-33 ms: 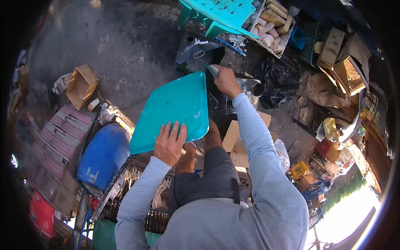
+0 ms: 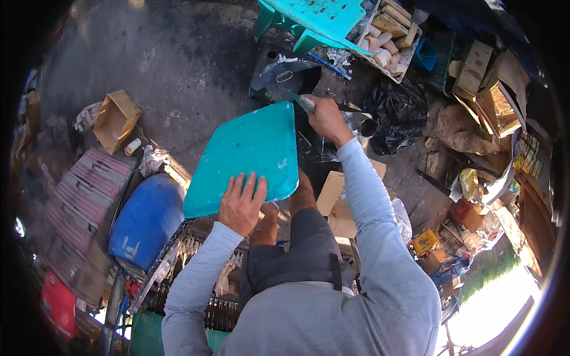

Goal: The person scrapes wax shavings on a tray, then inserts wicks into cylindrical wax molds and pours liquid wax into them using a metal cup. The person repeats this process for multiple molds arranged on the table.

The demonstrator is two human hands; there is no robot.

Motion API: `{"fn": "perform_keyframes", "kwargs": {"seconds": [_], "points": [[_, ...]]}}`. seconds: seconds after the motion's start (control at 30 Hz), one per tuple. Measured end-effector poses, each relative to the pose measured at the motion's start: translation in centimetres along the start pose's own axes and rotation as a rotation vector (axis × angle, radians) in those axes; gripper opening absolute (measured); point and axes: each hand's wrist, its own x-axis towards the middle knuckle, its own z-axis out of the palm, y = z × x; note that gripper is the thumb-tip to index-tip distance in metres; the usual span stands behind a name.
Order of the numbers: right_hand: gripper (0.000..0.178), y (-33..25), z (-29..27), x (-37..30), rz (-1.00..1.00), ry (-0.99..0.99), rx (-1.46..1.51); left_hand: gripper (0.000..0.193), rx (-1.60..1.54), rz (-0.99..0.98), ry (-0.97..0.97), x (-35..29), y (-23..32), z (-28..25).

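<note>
Along the near edge of the teal board (image 2: pixel 237 145), the left hand (image 2: pixel 241 206) lays its fingers on top; whether it clamps beneath, I cannot tell. The board stretches from lower left to upper right, left of the right hand (image 2: pixel 328 120), which clenches a tool (image 2: pixel 307 104) beside the far right corner.

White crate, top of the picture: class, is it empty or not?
Not empty: brown blocks and pale pieces lie inside the white crate. How deep they go cannot be told.
</note>
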Motion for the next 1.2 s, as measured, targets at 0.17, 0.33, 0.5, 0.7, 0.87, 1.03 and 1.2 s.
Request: {"fn": "perform_keyframes", "kwargs": {"seconds": [0.17,0.33,0.5,0.7,0.87,1.03,1.2], "points": [[0.043,-0.4,2.6,-0.7,-0.148,-0.172,-0.053,0.042,0.048,0.054,-0.020,0.9,0.1,-0.6],[0.036,4.3,5.8,8.6,-0.018,-0.151,-0.040,0.038,0.092,0.080,-0.053,2.1,0.1,-0.5],[0.038,2.4,-0.6,3.7,0.041,-0.182,0.281,0.038,0.067,0.091,-0.028,2.8,-0.3,-0.8],[0.046,-3.3,2.1,3.0,0.110,-0.118,0.036,0.038,0.130,0.168,-0.029,3.6,0.2,-1.0],[0.056,-7.8,-7.8,-4.0,-0.126,-0.328,-0.027,0.039,0.144,0.258,0.044,3.5,0.0,-0.7],[0.054,-13.3,-13.3,-13.4,-0.188,-0.400,-0.291,0.034,0.095,0.344,0.167,4.9,-1.3,-0.5],[0.050,-9.7,-8.5,-10.6,-0.266,-0.516,-0.413,0.025,0.109,0.472,0.222,4.6,-1.6,-0.6]]}}
